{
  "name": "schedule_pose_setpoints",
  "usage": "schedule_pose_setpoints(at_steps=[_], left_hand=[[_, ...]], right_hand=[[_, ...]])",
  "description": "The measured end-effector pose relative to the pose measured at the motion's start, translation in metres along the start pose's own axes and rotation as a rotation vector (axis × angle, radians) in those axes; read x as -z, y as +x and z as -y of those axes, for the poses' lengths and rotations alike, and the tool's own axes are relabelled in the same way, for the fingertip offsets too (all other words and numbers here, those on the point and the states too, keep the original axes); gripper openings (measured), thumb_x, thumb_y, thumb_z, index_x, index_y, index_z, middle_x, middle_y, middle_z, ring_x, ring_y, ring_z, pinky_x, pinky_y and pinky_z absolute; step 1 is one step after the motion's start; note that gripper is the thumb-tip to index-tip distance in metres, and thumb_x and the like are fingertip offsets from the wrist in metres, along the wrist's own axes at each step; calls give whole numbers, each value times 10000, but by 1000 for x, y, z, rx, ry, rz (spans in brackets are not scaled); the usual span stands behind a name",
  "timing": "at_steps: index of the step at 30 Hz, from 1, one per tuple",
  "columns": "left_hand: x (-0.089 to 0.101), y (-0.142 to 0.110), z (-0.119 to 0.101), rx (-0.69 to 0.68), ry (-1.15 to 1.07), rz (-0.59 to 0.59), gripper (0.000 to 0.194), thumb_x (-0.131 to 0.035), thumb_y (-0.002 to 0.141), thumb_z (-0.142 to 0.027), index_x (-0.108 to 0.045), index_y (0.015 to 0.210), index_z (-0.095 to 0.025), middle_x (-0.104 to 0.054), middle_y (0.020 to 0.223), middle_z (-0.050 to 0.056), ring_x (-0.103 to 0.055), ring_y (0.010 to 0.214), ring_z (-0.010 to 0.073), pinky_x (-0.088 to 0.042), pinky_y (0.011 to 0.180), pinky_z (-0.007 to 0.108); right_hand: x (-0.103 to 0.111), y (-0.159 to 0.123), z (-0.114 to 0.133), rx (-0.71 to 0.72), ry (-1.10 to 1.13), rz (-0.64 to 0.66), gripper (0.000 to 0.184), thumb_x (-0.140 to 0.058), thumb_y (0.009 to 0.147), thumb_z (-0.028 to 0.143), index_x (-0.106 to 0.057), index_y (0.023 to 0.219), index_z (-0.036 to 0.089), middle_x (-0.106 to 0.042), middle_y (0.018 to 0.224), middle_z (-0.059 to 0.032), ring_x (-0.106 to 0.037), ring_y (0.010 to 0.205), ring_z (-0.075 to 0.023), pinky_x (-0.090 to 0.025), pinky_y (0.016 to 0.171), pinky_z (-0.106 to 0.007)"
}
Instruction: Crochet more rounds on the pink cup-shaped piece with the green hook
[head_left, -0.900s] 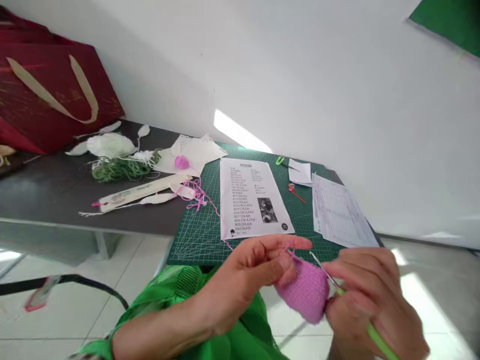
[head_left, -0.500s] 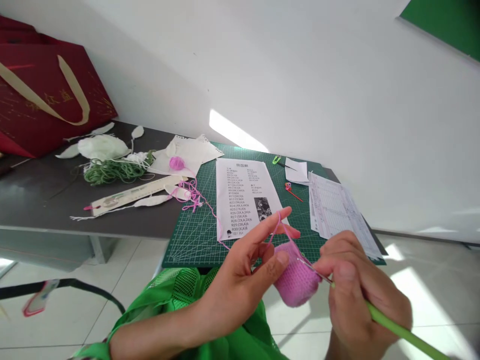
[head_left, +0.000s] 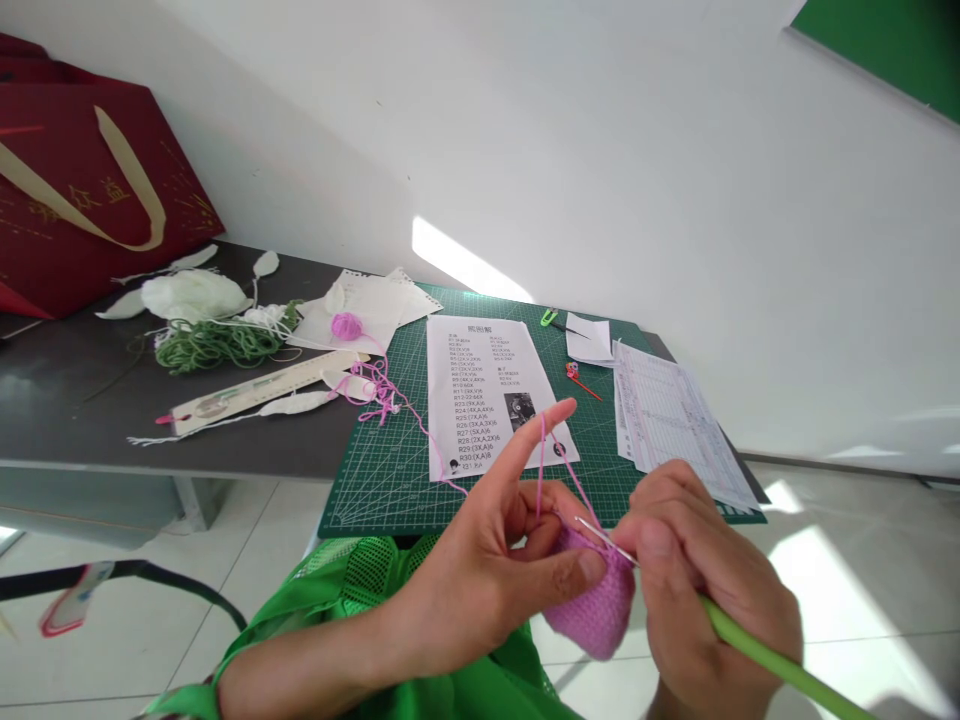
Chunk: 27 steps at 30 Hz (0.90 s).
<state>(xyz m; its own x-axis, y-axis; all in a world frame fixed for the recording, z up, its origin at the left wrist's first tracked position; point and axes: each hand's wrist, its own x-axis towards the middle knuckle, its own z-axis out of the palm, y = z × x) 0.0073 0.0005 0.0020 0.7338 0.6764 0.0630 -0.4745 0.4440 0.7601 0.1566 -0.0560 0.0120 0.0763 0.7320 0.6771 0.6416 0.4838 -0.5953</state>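
Note:
My left hand (head_left: 517,550) pinches a pink crocheted piece (head_left: 600,610) between thumb and fingers, its index finger raised with pink yarn (head_left: 572,470) looped over it. In my right hand (head_left: 697,580) is a crochet hook (head_left: 765,655) with a green handle and a thin metal shaft. The hook's tip lies at the upper edge of the pink piece, close to the yarn. From my left hand the yarn trails across the mat to a loose tangle and a small pink ball (head_left: 346,326).
A printed pattern sheet (head_left: 480,400) lies on the green cutting mat (head_left: 382,490). Handwritten sheets (head_left: 675,420), a red hook-like tool (head_left: 585,385) and a green clip (head_left: 551,317) are to the right. At left are green yarn (head_left: 217,343), a ruler (head_left: 262,390) and a red bag (head_left: 90,190).
The pink piece has tilted and dropped slightly in my left hand. My left thumb now lies farther across it. My right hand and the hook have shifted a little left.

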Motion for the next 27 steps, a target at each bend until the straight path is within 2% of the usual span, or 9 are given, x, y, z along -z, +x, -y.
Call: schedule_pose_setpoints(at_steps=[3, 6, 12, 16, 19, 24, 27], left_hand=[[0, 0, 2, 9, -52, -9, 878, -761, 786, -81, -329, 1481, -398, -616, 836, -35, -278, 523, 17, -233, 514, 192], [0, 0, 2, 35, -105, 0, 889, -775, 763, -67, -345, 1471, -390, -630, 852, -33, -284, 511, 9, -236, 505, 182], [-1, 2, -2, 126, -146, 23, 881, -795, 746, -77, -366, 1462, -360, -663, 839, -27, -302, 494, -6, -267, 507, 156], [1, 2, -5, 188, -109, 31, 874, -812, 734, -109, -377, 1460, -326, -666, 813, -16, -353, 502, 8, -265, 485, 161], [1, 2, -5, 194, -86, 32, 856, -814, 731, -121, -392, 1449, -320, -661, 803, -20, -345, 510, 18, -264, 492, 176], [0, 2, -6, 182, -87, 52, 849, -807, 739, -133, -384, 1453, -310, -666, 809, -14, -319, 503, 26, -245, 489, 194], [-3, 1, -7, 158, -78, 60, 820, -793, 756, -139, -392, 1449, -319, -659, 814, -16, -289, 494, 27, -234, 482, 201]], right_hand=[[1, 2, 5, -35, -61, 7, 224, -542, 855, 50, -499, 673, 172, -463, 611, 12, -430, 661, -119, -346, 572, -294], [1, 2, 8, -76, -1, 26, 213, -566, 859, 78, -500, 682, 176, -475, 620, 17, -442, 658, -113, -352, 568, -287], [-1, -1, 13, -317, 210, -79, 355, -474, 958, 209, -483, 605, 177, -385, 569, 20, -402, 618, -107, -288, 545, -293], [6, 1, 9, -356, 304, 43, 393, -432, 983, 255, -493, 602, 179, -401, 566, 19, -404, 618, -109, -310, 568, -294], [18, 9, 6, -295, 289, 177, 390, -429, 987, 271, -524, 619, 182, -440, 558, 18, -434, 610, -108, -343, 561, -283], [37, 31, 11, -80, 177, 412, 368, -397, 992, 248, -599, 691, 187, -537, 569, 7, -509, 599, -115, -418, 533, -269], [41, 36, 14, 12, 84, 435, 341, -424, 983, 265, -633, 721, 201, -543, 564, 2, -521, 588, -130, -445, 525, -278]])
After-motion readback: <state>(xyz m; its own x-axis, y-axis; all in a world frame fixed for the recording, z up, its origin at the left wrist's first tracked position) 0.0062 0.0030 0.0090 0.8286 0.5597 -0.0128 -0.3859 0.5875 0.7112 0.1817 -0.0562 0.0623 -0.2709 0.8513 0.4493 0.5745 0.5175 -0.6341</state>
